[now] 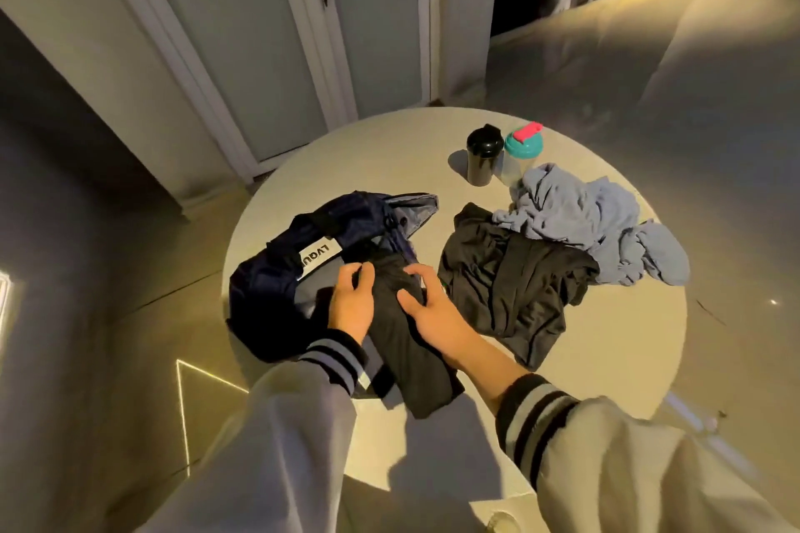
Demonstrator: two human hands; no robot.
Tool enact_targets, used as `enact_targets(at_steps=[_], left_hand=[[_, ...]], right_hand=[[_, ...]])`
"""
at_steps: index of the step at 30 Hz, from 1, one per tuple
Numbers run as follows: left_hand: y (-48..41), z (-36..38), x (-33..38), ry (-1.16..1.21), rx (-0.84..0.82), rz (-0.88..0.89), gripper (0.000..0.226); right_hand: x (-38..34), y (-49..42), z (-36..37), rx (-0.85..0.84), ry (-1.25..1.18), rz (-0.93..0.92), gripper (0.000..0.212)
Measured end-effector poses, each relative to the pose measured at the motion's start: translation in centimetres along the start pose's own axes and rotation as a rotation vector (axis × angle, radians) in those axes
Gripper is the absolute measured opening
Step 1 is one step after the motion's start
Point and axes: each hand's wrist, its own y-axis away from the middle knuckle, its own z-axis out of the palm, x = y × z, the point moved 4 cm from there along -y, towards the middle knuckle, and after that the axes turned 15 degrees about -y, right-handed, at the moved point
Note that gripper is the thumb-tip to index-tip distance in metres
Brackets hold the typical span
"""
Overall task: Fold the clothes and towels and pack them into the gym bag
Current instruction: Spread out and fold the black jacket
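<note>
From the head camera, a round pale bench [627, 338] carries everything. At its left lies a navy gym bag [259, 286], slumped and open, with a white label on its rim. A folded black garment [411, 359] lies as a long strip, its far end over the bag's mouth and its near end on the bench. Both hands are on the strip's far end. The left hand [353, 299] has its fingers curled, pinching the garment's left edge. The right hand [426, 303] rests on the garment with spread, lightly bent fingers (pressing, not clasping). To the right lies a crumpled black garment [506, 286], and a blue-grey towel [575, 216] overlaps its far edge. Beyond them stand a black shaker bottle [484, 156] and a clear shaker bottle [517, 162] with a teal lid, side by side.
</note>
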Motion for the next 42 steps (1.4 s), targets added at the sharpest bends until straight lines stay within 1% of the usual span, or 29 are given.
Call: enact_targets(at_steps=[2,5,8,10,13,15,18,20,22,24,27,29,31,34,37,38,40,42], left_hand=[[-0.9,-1.7,-0.1,-0.089,-0.005,0.048,0.031],[-3.0,-4.0,-0.6,-0.152,0.009,0.072,0.032],[-6.8,-5.6,-2.2,-0.184,0.015,0.078,0.035],[-9.4,-6.2,-3.4,-0.207,-0.023,0.070,0.039],[-13.7,-6.5,-5.3,-0.218,-0.162,0.027,0.043],[-16.8,-6.5,-6.8,-0.238,-0.240,-0.017,0.049],[-20.6,-5.8,-9.0,-0.295,-0.377,-0.060,0.059],[-21.8,-4.8,-10.0,-0.316,-0.461,-0.076,0.057],[-22.4,-4.0,-10.6,-0.277,-0.504,-0.125,0.053],[-22.8,-3.5,-10.8,-0.205,-0.512,-0.169,0.053],[-23.3,-3.6,-10.2,-0.138,-0.495,-0.102,0.051],[-23.7,-3.6,-10.1,-0.091,-0.490,-0.070,0.050],[-24.0,-3.5,-10.2,-0.115,-0.515,-0.027,0.052],[-23.8,-3.8,-9.8,-0.149,-0.541,0.002,0.053],[-23.7,-4.4,-9.0,-0.249,-0.502,0.092,0.053],[-23.6,-4.6,-8.9,-0.247,-0.499,0.091,0.054],[-23.5,-4.9,-8.8,-0.205,-0.545,0.034,0.054],[-23.5,-5.2,-8.9,-0.192,-0.570,0.019,0.055]], right_hand=[[-0.4,-0.7,1.1,0.018,0.019,0.040,0.029],[-1.0,-3.0,3.2,0.021,0.075,0.099,0.027],[-0.9,-6.3,5.7,0.069,0.074,0.169,0.034],[-0.5,-8.5,7.1,0.181,0.061,0.183,0.038],[-0.3,-11.7,8.4,0.414,0.051,0.148,0.042],[-0.1,-14.4,9.1,0.494,0.011,0.126,0.044],[2.0,-18.4,10.0,0.482,-0.002,0.140,0.042],[4.2,-19.9,10.4,0.461,-0.039,0.201,0.040],[6.1,-20.4,10.3,0.473,-0.035,0.251,0.040],[7.4,-20.3,10.0,0.499,0.035,0.278,0.041],[8.7,-19.3,10.0,0.496,0.176,0.324,0.043],[9.5,-18.7,10.1,0.475,0.227,0.337,0.044],[9.9,-18.3,10.3,0.462,0.262,0.341,0.045],[10.3,-17.9,10.4,0.485,0.323,0.354,0.045],[10.2,-17.9,10.8,0.495,0.401,0.398,0.044],[9.9,-18.0,10.9,0.490,0.433,0.434,0.044],[9.3,-18.6,11.0,0.489,0.485,0.494,0.045],[8.7,-20.0,11.4,0.491,0.421,0.461,0.046]])
